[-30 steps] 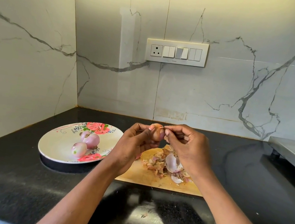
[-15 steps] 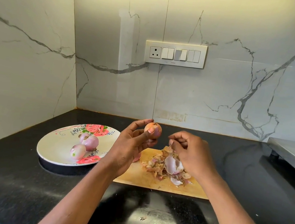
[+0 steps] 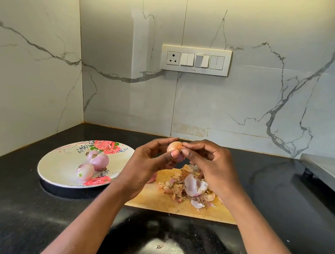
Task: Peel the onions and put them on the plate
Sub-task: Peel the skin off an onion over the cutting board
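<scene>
My left hand (image 3: 147,163) holds a small onion (image 3: 173,147) with brown skin still on it, raised above the wooden cutting board (image 3: 162,203). My right hand (image 3: 211,165) pinches the skin at the onion's top with thumb and forefinger. A pile of onion peels (image 3: 189,188) lies on the board under my right hand. To the left stands a white plate (image 3: 55,169) with red rose prints, and two peeled pink onions (image 3: 99,159) (image 3: 85,171) lie in it, touching each other.
Everything stands on a black stone counter (image 3: 15,212) in a marble-walled corner. A switch panel (image 3: 195,59) is on the back wall. A steel stove edge (image 3: 331,176) juts in at the right. A pink onion piece (image 3: 153,178) shows beside my left palm.
My right hand had drawn away from the onion towards the peel pile half a second ago; now it is back at the onion's top, pinching the skin. The left hand keeps the onion raised.
</scene>
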A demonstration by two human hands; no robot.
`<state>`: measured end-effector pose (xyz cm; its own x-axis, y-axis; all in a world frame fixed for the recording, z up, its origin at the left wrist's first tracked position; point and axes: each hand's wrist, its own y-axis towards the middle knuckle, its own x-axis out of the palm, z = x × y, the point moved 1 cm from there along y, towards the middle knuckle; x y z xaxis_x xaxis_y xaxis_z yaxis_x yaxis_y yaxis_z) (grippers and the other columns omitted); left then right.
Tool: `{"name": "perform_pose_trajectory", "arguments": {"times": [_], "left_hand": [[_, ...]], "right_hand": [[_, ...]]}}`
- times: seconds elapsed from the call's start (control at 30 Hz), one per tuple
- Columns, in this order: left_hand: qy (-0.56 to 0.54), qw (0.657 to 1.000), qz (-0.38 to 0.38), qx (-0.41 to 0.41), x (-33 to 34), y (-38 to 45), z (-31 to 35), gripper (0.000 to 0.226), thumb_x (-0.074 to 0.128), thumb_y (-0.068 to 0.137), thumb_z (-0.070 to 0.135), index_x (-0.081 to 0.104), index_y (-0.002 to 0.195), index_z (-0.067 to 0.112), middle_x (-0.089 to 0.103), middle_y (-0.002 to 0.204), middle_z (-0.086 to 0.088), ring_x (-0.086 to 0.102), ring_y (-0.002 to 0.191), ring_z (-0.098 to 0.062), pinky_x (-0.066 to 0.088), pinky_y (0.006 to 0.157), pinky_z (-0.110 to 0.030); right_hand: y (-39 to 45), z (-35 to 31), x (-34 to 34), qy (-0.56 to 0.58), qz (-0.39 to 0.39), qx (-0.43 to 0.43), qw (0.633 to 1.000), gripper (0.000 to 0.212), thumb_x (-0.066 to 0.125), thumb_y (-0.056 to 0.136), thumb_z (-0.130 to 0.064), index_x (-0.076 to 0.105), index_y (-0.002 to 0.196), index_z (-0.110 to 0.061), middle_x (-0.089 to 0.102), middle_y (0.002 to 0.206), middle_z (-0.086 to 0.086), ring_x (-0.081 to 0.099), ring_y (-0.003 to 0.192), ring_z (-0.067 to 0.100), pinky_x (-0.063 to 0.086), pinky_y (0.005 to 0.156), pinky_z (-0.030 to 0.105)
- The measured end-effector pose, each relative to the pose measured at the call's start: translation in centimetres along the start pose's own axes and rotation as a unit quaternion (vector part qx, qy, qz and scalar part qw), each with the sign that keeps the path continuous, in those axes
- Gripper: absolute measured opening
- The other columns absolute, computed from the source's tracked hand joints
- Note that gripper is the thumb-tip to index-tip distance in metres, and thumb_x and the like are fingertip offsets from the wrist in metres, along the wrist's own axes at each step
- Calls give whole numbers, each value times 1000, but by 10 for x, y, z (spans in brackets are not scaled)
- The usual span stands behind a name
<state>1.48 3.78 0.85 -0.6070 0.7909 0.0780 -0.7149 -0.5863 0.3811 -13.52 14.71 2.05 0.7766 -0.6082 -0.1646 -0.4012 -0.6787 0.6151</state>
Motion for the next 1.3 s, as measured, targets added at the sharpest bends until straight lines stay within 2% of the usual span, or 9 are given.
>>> {"name": "perform_pose_trajectory", "arguments": {"times": [0.1,0.17,0.37,0.63,0.83,0.97,1.07,1.17,1.3], "left_hand": [[40,999,1,13,2,-1,0,44,69,89,25,64,133,18,74,115,-7,71,93,-15,57,80,-27],[32,999,0,11,5,-2,0,44,68,89,26,64,132,16,72,119,-8,73,97,-19,59,84,-30],[-35,999,-28,-24,7,-2,1,42,60,93,24,63,132,10,72,119,-17,72,106,-29,59,93,-34],[-68,998,-3,-14,6,-1,1,44,58,91,27,61,131,10,74,114,-17,73,100,-27,60,86,-29],[-55,998,36,-6,3,1,-3,49,68,84,26,56,126,3,74,110,-19,73,99,-32,61,88,-34],[8,999,36,7,-1,1,-6,53,77,79,27,58,123,3,72,117,-14,73,99,-27,57,98,-42],[9,999,32,8,-1,1,-7,50,77,81,26,59,121,3,71,119,-15,71,106,-32,55,100,-45],[-16,1000,15,-1,2,0,-7,46,72,84,23,58,122,1,71,117,-16,71,108,-32,57,97,-41],[-57,998,3,-24,3,1,-6,42,65,87,24,62,123,3,74,107,-10,72,94,-19,58,87,-26]], "right_hand": [[1,1,1,-29,14,-18,999,13,78,78,-29,78,91,-26,78,92,-5,73,88,12,60,85,44],[1,3,3,-56,22,-31,998,7,78,85,-22,76,90,-26,77,88,-7,72,85,10,60,83,41],[-2,-2,3,-86,23,-55,994,5,71,92,-14,73,91,-19,74,81,-5,68,72,1,52,71,14],[-1,1,5,-34,3,-3,999,15,71,93,-16,76,104,-24,78,96,-6,74,89,10,59,86,28],[-3,2,4,-77,32,-24,996,14,75,90,-17,77,99,-27,78,89,-5,74,82,8,62,80,32],[-7,5,8,-131,44,-62,988,12,77,88,-16,79,100,-17,78,89,-7,74,82,6,62,79,32],[-9,6,12,-142,65,-76,985,11,79,86,-9,79,97,-12,78,88,-5,74,80,5,63,77,30],[-9,5,12,-165,86,-72,980,10,79,85,-10,77,94,-12,76,84,-6,73,75,4,62,72,26],[-6,4,9,-160,92,-63,981,9,77,87,-10,76,95,-13,75,83,-8,71,75,4,60,71,21]]}}
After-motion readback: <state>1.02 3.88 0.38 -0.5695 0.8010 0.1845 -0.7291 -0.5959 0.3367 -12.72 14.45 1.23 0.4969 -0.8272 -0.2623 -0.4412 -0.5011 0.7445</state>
